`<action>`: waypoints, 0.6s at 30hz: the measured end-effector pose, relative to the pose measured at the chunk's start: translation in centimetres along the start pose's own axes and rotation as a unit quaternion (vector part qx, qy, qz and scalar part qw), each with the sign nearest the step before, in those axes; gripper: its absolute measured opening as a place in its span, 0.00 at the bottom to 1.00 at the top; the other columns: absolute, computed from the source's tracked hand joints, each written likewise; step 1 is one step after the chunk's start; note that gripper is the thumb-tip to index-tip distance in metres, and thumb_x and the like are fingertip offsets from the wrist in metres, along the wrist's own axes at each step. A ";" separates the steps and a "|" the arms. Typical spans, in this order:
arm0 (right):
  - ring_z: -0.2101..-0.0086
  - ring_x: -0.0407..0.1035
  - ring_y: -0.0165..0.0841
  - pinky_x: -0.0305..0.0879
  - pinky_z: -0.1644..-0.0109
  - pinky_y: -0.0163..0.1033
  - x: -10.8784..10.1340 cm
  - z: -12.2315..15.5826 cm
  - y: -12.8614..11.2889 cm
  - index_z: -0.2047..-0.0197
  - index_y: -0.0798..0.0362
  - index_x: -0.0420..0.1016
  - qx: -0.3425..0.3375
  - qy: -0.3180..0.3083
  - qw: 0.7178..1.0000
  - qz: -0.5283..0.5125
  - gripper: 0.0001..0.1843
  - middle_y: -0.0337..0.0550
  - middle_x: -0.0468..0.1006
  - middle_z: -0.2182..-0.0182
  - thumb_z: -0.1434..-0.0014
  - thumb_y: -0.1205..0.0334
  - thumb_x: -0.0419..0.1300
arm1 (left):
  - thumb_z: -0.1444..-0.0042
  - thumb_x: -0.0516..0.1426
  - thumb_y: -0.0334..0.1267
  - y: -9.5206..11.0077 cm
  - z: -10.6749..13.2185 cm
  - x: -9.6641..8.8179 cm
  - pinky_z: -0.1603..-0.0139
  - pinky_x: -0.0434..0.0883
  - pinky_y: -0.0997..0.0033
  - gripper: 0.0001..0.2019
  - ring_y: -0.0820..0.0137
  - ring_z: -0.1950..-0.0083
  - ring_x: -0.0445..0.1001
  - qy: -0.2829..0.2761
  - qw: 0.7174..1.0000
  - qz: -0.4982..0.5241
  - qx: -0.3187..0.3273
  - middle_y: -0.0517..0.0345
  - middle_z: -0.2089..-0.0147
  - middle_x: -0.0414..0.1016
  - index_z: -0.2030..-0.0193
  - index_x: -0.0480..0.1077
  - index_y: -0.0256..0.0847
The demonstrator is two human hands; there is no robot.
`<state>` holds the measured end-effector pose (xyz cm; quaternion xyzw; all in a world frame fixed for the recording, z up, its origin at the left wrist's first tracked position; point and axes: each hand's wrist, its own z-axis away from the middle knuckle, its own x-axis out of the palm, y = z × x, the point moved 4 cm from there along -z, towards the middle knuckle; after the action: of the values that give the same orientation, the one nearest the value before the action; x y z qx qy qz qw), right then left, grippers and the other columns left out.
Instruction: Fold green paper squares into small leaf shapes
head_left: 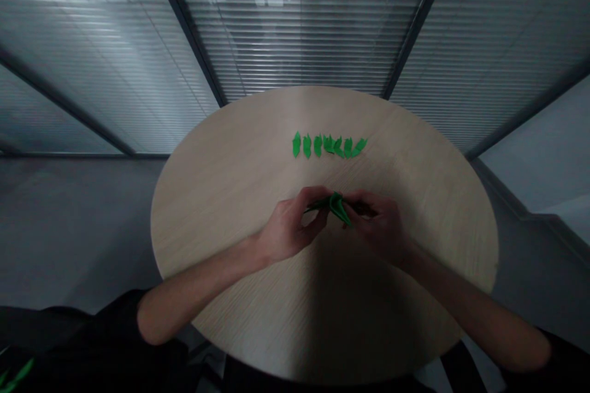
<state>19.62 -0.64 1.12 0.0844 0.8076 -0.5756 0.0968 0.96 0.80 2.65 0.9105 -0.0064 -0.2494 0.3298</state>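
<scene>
Over the middle of a round light-wood table (221, 196), my left hand (288, 227) and my right hand (378, 224) meet with fingers pinched on one folded green paper piece (336, 206). Both hands are closed on it, the left from the left side, the right from the right. Further back on the table lies a row of several small folded green paper pieces (327, 146), side by side, apart from my hands.
Behind the table stand glass walls with horizontal blinds (295, 31) and dark frames. Grey floor surrounds the table. A bit of green paper (13, 374) shows at the bottom left corner, near my dark sleeve.
</scene>
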 end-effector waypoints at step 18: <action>0.77 0.76 0.31 0.76 0.73 0.35 0.0 -0.1 -0.1 0.63 0.52 0.84 0.028 0.002 0.999 -0.038 0.15 0.39 0.82 0.74 0.39 0.48 0.71 | 0.33 0.59 0.27 -0.1 0.0 0.1 0.53 0.86 0.68 0.17 0.65 0.53 0.88 -0.008 1.000 0.002 -0.003 0.50 0.50 0.86 0.40 0.64 0.42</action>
<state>19.55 -0.56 1.26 0.0570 0.7942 -0.6008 0.0707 1.09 0.87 2.54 0.9075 -0.0098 -0.2563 0.3328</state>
